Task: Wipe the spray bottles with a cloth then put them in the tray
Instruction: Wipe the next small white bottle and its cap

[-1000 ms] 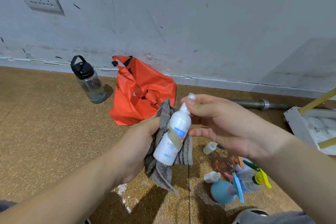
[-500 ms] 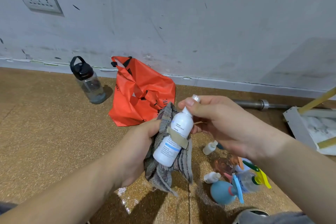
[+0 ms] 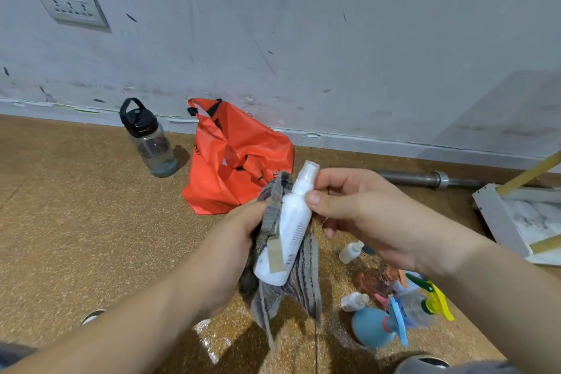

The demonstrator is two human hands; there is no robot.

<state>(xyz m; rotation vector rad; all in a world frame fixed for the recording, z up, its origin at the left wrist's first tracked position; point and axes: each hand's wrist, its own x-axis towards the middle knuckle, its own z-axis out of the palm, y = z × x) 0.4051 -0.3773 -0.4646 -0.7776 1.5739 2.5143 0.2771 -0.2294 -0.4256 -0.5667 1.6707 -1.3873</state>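
A white spray bottle [image 3: 290,231] with a strip of tan tape is held in mid-air, nozzle up and tilted right. My right hand [image 3: 358,212] pinches its neck between thumb and fingers. My left hand [image 3: 239,240] grips a grey striped cloth [image 3: 291,291] wrapped behind and under the bottle's body. On the floor below my right hand lie several more bottles: a blue one [image 3: 372,328], a clear one with a yellow trigger [image 3: 425,305], an amber one [image 3: 375,279] and two small white ones [image 3: 352,250]. The white tray [image 3: 498,222] sits at the right edge.
An orange bag [image 3: 239,158] lies slumped against the wall, with a dark-capped water bottle [image 3: 150,140] to its left. A steel bar [image 3: 431,177] runs along the baseboard. Yellow sticks [image 3: 531,171] cross the tray. A wet patch shines on the cork floor [image 3: 76,222].
The white bottle has turned in my hands, so its printed back faces me. My right thumb has slid from the cap down to the neck, and the nozzle now stands bare.
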